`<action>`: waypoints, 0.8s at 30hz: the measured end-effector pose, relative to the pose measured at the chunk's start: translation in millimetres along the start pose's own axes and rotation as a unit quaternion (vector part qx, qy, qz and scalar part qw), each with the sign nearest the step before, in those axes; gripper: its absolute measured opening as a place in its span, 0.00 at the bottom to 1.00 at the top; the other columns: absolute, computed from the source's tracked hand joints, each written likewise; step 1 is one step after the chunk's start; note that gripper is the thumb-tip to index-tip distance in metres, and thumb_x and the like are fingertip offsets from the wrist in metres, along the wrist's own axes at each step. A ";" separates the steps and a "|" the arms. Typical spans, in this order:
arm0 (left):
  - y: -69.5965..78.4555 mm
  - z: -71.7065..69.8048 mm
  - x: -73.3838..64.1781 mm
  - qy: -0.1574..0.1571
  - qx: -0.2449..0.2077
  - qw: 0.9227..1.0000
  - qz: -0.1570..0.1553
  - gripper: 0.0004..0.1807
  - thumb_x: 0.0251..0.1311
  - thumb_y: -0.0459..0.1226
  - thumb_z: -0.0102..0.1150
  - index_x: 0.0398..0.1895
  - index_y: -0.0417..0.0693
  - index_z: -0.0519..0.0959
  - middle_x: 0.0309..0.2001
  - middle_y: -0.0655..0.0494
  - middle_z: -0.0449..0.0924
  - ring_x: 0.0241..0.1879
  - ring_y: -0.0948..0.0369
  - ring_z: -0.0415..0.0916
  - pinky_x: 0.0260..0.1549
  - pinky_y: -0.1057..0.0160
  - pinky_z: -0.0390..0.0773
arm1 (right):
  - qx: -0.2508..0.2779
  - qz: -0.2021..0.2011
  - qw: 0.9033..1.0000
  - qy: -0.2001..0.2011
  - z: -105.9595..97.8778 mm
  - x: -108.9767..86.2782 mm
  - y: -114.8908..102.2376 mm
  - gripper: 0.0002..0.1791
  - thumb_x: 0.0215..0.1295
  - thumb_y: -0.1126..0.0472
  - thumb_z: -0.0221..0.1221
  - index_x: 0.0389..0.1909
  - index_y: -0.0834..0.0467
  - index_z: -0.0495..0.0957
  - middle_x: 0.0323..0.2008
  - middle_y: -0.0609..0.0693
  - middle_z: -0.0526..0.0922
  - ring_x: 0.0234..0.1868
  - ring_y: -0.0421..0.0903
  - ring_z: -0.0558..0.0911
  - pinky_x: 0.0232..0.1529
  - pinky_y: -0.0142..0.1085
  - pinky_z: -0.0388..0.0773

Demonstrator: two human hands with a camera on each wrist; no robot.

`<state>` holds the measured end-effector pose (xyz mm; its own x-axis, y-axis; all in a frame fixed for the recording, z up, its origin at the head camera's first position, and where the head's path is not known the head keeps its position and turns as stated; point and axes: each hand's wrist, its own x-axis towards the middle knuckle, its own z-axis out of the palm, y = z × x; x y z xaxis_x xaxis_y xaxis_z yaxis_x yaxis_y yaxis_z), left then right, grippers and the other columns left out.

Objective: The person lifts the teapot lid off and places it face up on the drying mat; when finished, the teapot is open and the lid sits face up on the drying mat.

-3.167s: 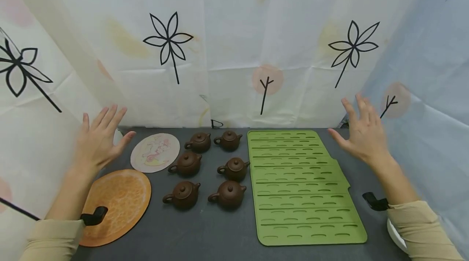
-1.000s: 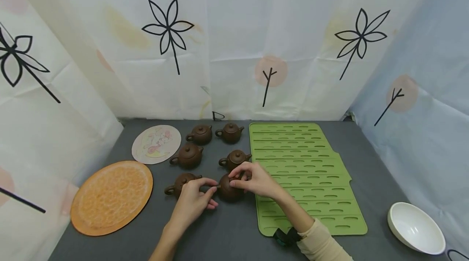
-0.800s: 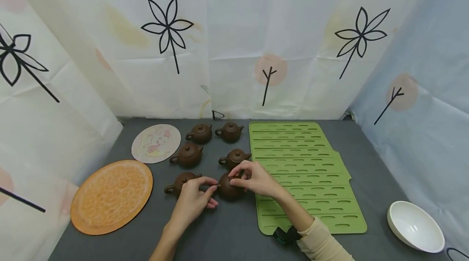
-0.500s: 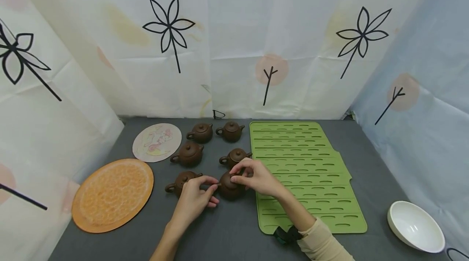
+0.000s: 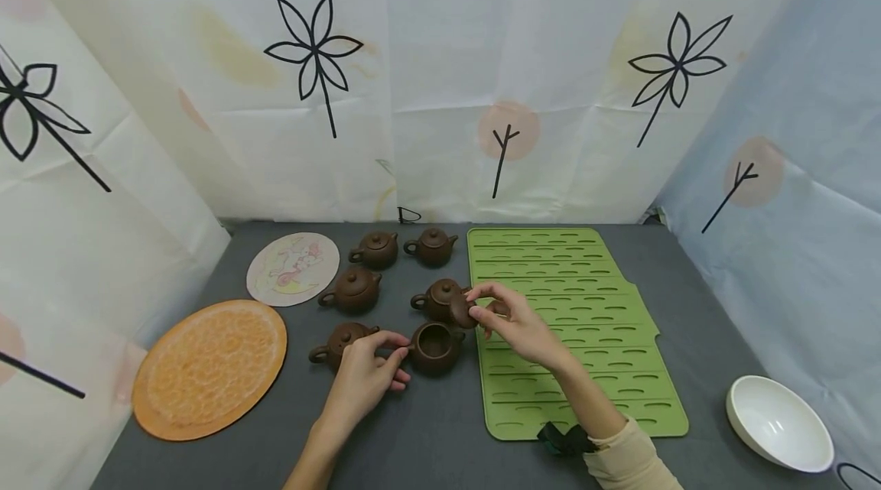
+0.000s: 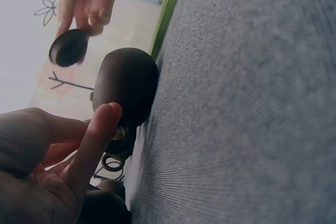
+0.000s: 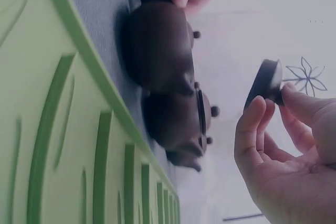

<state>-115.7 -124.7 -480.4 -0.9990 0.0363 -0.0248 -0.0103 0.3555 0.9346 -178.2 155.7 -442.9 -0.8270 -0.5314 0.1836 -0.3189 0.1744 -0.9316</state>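
Observation:
A brown teapot (image 5: 435, 356) stands uncovered at the front of its group, its round opening showing in the head view. My left hand (image 5: 367, 373) pinches that teapot's handle between thumb and fingers. Up and to the right of the opening, my right hand (image 5: 516, 322) holds the teapot lid (image 5: 463, 312) by its knob, tilted and raised clear of the pot. The lid (image 7: 265, 80) also shows in the right wrist view, pinched at the fingertips. Another lidded teapot (image 5: 440, 297) stands just behind, partly covered by the lid. My left hand partly hides a front-left teapot (image 5: 342, 343).
Three more lidded teapots stand behind, among them a back-right teapot (image 5: 432, 247). A green ridged mat (image 5: 578, 391) lies to the right, with a white bowl (image 5: 781, 421) beyond. At left are an orange round mat (image 5: 209, 371) and a pale round mat (image 5: 292, 268).
Both hands came in from the sides to the front-right teapot. Since half a second ago, my right hand has lifted its lid up and to the right; my left hand stays at the handle.

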 end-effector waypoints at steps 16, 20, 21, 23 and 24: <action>-0.9 0.3 1.3 0.000 0.006 1.000 -0.004 0.07 0.71 0.27 0.67 0.46 0.44 0.89 0.48 0.42 0.91 0.22 0.61 0.89 0.23 0.66 0.88 | 0.007 0.021 0.999 0.026 -76.7 -45.0 10.4 0.26 0.88 0.67 0.48 0.80 0.68 0.64 0.71 0.43 0.74 0.51 0.41 0.92 0.56 0.46 0.91; -0.3 1.0 0.7 0.005 0.008 1.000 -0.004 0.06 0.71 0.27 0.67 0.45 0.44 0.89 0.48 0.43 0.91 0.22 0.61 0.89 0.22 0.66 0.88 | 0.044 0.038 0.998 0.039 -88.1 -52.6 16.1 0.25 0.89 0.63 0.47 0.79 0.68 0.63 0.72 0.48 0.71 0.55 0.44 0.91 0.60 0.44 0.89; -0.2 1.3 0.6 0.007 0.009 1.000 -0.004 0.06 0.71 0.27 0.68 0.45 0.44 0.89 0.48 0.43 0.91 0.22 0.61 0.89 0.22 0.66 0.88 | 0.051 0.046 0.997 0.045 -90.2 -54.3 17.4 0.25 0.89 0.62 0.47 0.79 0.66 0.64 0.73 0.52 0.70 0.56 0.44 0.91 0.60 0.43 0.89; 0.5 1.8 0.8 0.009 0.011 1.000 -0.003 0.06 0.70 0.27 0.68 0.45 0.44 0.89 0.48 0.43 0.91 0.21 0.61 0.89 0.22 0.66 0.87 | 0.054 0.060 0.995 0.061 -94.3 -57.9 19.1 0.24 0.89 0.61 0.49 0.78 0.63 0.65 0.72 0.59 0.70 0.56 0.45 0.91 0.60 0.43 0.89; 0.7 2.1 1.0 0.010 0.012 1.000 -0.004 0.06 0.70 0.27 0.68 0.44 0.44 0.89 0.47 0.43 0.91 0.21 0.62 0.89 0.22 0.66 0.87 | 0.051 0.067 0.994 0.070 -96.2 -59.8 19.8 0.24 0.88 0.61 0.51 0.77 0.61 0.66 0.71 0.61 0.71 0.55 0.45 0.92 0.60 0.43 0.90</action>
<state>-116.6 -122.5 -480.5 -0.9996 0.0143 -0.0242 -0.0170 0.3785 0.9255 -179.6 270.6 -442.1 -0.9176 -0.3869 0.0908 -0.1587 0.1471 -0.9763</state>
